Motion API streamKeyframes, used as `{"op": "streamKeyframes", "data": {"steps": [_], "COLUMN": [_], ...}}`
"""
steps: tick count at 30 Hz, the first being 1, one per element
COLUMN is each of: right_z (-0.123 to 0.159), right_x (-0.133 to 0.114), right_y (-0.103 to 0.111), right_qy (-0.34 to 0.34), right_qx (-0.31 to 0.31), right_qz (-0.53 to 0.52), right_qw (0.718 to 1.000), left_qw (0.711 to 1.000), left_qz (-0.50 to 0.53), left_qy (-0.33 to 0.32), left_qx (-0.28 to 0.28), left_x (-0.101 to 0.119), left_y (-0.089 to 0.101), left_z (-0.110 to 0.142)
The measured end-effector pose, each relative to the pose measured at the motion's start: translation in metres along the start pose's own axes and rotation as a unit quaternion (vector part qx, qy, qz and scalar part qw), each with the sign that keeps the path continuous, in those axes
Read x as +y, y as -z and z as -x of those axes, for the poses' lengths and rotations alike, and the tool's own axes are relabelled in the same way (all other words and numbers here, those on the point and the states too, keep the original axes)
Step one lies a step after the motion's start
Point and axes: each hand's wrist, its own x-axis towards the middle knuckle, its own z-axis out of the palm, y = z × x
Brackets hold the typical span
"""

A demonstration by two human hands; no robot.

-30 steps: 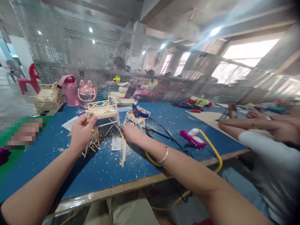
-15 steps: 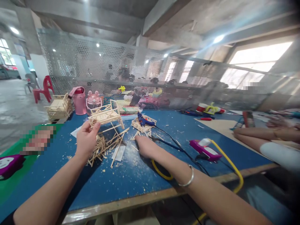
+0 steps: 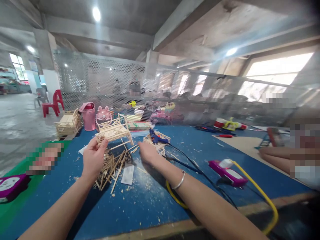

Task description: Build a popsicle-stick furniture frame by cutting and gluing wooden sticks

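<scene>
– What has the left hand (image 3: pixel 93 161) got?
– The frame (image 3: pixel 113 132), pinched by its left end, just by the sticks (image 3: pixel 112 170)
– And the right hand (image 3: pixel 149 154)?
– Near the glue gun (image 3: pixel 158 138), mostly curled in; whether it holds anything, I can't tell

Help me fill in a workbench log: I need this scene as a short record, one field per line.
Left hand: the left hand pinches a corner of the small stick frame
Right hand: the right hand is near the glue gun; whether its fingers hold anything is unclear
Loose material: stick pile below the frame, on the blue tabletop
Tool: blue glue gun, beyond the right hand
Beside the pile: white packet
Power: purple socket block with a yellow cord
Behind, left: pink bottle
</scene>
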Motion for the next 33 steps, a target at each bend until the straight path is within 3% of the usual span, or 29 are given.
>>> {"op": "streamKeyframes", "data": {"steps": [5,9,13,21,25,33], "right_z": [-0.008,-0.012,-0.01,-0.006,-0.007,-0.036], "right_x": [0.023,0.013,0.01,0.072,0.08,0.083], "right_y": [0.002,-0.005,-0.007,0.007,0.01,0.005], "right_qy": [-0.072,-0.046,-0.005,-0.087,-0.087,-0.105], "right_qx": [-0.035,-0.038,-0.003,0.057,0.088,0.03], "right_qz": [0.076,0.085,0.062,0.072,0.098,0.131], "right_qw": [0.994,0.995,0.998,0.992,0.988,0.985], "left_qw": [1.0,1.0,0.999,0.999,0.999,0.998], "left_qz": [0.006,0.001,-0.035,-0.049,-0.053,-0.061], "left_qy": [-0.011,-0.007,-0.001,-0.007,-0.005,0.003], "left_qx": [-0.014,-0.008,-0.004,-0.013,-0.013,-0.018], "left_x": [0.002,0.001,-0.001,0.003,0.003,0.0], "left_y": [-0.001,0.0,0.002,-0.001,-0.001,-0.001], "left_z": [0.002,0.002,0.002,0.005,0.005,0.005]}}
